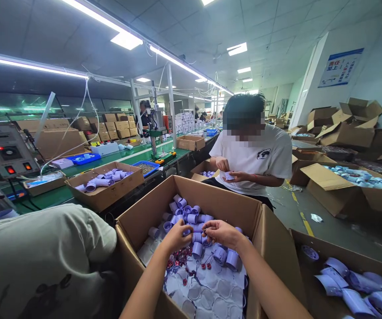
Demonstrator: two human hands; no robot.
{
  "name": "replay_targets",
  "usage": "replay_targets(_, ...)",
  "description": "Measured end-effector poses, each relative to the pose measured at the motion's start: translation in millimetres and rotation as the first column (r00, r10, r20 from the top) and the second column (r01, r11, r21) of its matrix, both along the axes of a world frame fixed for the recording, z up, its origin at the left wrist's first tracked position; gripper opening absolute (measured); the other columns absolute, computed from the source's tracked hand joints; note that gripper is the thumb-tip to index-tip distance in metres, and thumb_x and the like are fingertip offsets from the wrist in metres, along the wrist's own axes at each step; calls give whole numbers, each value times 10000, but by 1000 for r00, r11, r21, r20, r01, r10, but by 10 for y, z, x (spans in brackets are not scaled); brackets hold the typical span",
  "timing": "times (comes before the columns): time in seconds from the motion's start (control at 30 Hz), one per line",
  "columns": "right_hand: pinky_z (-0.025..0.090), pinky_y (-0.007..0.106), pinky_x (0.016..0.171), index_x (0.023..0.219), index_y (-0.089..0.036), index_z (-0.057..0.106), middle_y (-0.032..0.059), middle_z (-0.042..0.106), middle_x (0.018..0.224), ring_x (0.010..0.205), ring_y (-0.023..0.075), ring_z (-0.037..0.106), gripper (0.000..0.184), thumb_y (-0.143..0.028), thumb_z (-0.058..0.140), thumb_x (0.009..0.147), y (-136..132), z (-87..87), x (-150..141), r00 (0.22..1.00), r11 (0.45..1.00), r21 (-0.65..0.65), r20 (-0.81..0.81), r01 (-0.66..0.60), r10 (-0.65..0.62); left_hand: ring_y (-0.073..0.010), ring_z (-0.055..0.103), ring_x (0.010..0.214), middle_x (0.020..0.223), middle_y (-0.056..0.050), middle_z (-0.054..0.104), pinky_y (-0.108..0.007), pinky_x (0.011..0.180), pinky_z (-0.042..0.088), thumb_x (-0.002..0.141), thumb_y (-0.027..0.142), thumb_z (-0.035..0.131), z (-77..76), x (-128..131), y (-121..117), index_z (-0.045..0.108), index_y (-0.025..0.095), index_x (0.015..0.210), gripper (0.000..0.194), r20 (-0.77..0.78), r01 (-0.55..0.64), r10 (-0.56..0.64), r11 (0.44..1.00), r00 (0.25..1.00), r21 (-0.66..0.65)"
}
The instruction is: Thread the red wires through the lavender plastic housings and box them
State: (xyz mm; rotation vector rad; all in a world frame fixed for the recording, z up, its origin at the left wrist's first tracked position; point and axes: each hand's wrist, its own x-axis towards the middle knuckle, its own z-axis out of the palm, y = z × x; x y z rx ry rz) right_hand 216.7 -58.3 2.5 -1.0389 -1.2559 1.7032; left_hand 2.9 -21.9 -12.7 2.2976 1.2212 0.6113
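Purple cups (192, 219) lie heaped in the cardboard box (225, 204), likely for easy reach, beneath the right hand (223, 233), which pinches a small dark piece (204, 231), and the curled left hand (176, 238), whose hold I cannot tell.

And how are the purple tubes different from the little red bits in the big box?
The purple tubes are much bigger than the red bits. The tubes look hollow inside, while the red bits are too small to tell. And the tubes are pale purple, but the bits are red. Both lie in the same cardboard box.
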Motion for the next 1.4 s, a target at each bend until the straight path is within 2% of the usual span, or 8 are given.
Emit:
replay_targets(0.07, 445, 204, 520, 882, -131, 660, -22, 680, 727, 559, 85, 589, 244, -292, 798, 761, -19, 20, 2, 998, 1000, 17, -64, 25, -24, -206, 560, 937, 998, -60, 568, -338, 900, 462, 793, 219, 611, 29, 0, -1, 687, 224, 1087, 304, 47, -24, 22, 999, 999, 39)
replay_targets(0.2, 435, 211, 550, 876, -172, 680, -2, 698, 752, 610, 104, 621, 511, -473, 906, 531, -58, 86, -6, 976, 993, 53, -200, 101, -88, -254, 524, 1112, 1190, -83, 570, -415, 1012, 418, 716, 184, 715, 59, -16, 9, 491, 247, 1336, 662, 149, -98, 83, 991, 985, 94)
replay_targets(0.33, 437, 213, 535, 830, -195, 687, 11, 702, 767, 632, 125, 640, 525, -516, 911, 481, -113, 154, -19, 959, 991, 62, -264, 122, -102, -260, 529, 1139, 1214, -88, 571, -427, 1040, 403, 670, 139, 727, 60, -32, 4, 380, 215, 1405, 816, 228, -145, 116, 983, 967, 112)
replay_targets(0.53, 460, 220, 522, 777, -185, 707, 21, 707, 729, 606, 135, 648, 473, -462, 932, 467, -160, 175, -106, 959, 993, 56, -270, 101, -82, -251, 530, 1140, 1186, -76, 589, -384, 1034, 415, 597, 67, 688, 117, -17, -27, 559, 196, 1191, 621, 277, -118, 81, 985, 958, 122)
replay_targets(0.63, 482, 223, 548, 770, -180, 715, 19, 708, 720, 626, 138, 660, 452, -440, 935, 473, -143, 166, -162, 957, 993, 54, -277, 108, -89, -249, 525, 1145, 1167, -57, 611, -387, 1043, 404, 570, 46, 678, 139, 10, -49, 593, 216, 1099, 562, 282, -81, 41, 988, 959, 131)
replay_targets(0.97, 525, 229, 621, 809, -187, 738, 14, 722, 746, 677, 138, 689, 388, -404, 921, 545, -71, 72, -199, 957, 993, 75, -280, 96, -71, -246, 542, 1106, 1158, -78, 616, -377, 1004, 426, 609, 107, 701, 127, 35, -71, 570, 212, 1099, 518, 303, -62, 7, 983, 953, 174)
replay_targets(1.23, 537, 237, 620, 835, -188, 737, 31, 740, 770, 692, 152, 700, 418, -452, 902, 556, -42, 21, -221, 974, 989, 85, -202, 125, -106, -261, 557, 1088, 1135, -79, 616, -415, 969, 448, 600, 102, 702, 81, 32, -36, 563, 221, 1081, 515, 343, -72, -20, 965, 939, 253)
replay_targets(1.4, 547, 274, 619, 846, -196, 725, 36, 736, 771, 700, 182, 706, 488, -548, 870, 542, -17, -23, -202, 979, 977, 117, -123, 177, -162, -259, 554, 1094, 1137, -75, 612, -427, 971, 449, 599, 73, 681, 55, 30, -16, 559, 227, 1087, 526, 361, -112, -6, 945, 933, 307)
